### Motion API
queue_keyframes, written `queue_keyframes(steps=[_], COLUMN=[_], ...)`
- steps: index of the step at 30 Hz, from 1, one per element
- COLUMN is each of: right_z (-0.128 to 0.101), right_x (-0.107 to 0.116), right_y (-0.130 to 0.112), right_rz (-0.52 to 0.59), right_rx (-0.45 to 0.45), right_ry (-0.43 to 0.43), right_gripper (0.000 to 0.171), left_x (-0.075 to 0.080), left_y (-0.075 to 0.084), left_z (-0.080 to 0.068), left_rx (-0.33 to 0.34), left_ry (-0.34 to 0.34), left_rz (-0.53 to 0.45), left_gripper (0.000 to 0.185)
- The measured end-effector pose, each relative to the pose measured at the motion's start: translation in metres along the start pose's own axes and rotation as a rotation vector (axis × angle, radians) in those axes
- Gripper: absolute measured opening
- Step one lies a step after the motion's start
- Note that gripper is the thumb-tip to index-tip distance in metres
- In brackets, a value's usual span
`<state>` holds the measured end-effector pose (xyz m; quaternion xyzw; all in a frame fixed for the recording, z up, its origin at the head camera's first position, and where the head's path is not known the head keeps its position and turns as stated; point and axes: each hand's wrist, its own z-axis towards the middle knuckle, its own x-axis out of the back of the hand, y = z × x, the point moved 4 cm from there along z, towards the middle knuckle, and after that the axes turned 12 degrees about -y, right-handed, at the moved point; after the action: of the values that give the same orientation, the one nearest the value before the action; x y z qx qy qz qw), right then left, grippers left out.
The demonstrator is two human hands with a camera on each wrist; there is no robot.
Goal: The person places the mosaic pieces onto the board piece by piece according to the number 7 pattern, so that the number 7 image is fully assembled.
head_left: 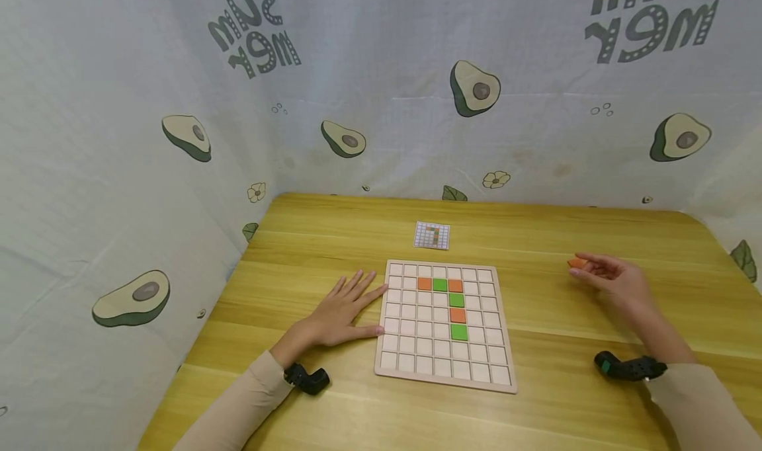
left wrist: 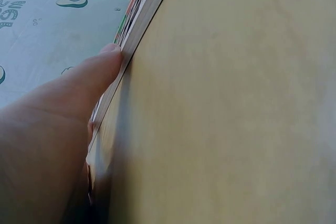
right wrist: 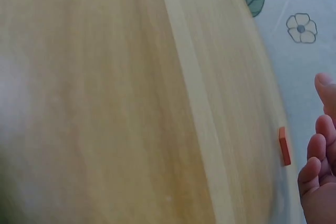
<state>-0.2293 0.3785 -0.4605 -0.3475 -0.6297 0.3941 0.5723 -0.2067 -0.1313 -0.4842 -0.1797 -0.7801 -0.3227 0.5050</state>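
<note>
A pale square grid board [head_left: 411, 368] lies on the table, with orange and green tiles [head_left: 439, 285] in some cells: a short row near the top and a column running down from its right end. My left hand [head_left: 342, 311] is spread flat beside it, and its thumb [left wrist: 107, 61] touches the board's left edge. Off to the right, my right hand [head_left: 616, 280] has its thumb and fingers apart around a loose orange tile [head_left: 577, 262]. In the right wrist view this tile [right wrist: 284, 146] shows just outside the fingertips [right wrist: 316, 145], on the wooden table.
A small printed card [head_left: 432, 235] with a matching coloured grid pattern lies behind the board. The wooden table [head_left: 333, 239] meets a white curtain [head_left: 381, 61] with avocado prints at the back and left. Black wrist straps [head_left: 628, 366] sit on both forearms.
</note>
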Motion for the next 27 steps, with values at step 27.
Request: queue_keyframes(steps=[27], right_z=[0.021], right_x=[0.015], right_y=[0.016], right_rz=[-0.327], right_rx=[-0.023], right_ry=[-0.144], right_gripper=[0.058], left_x=[0.0], left_y=[0.001], left_z=[0.0], left_rx=[-0.004], left_ry=[0.004], left_rz=[-0.004], left_gripper=[0.083])
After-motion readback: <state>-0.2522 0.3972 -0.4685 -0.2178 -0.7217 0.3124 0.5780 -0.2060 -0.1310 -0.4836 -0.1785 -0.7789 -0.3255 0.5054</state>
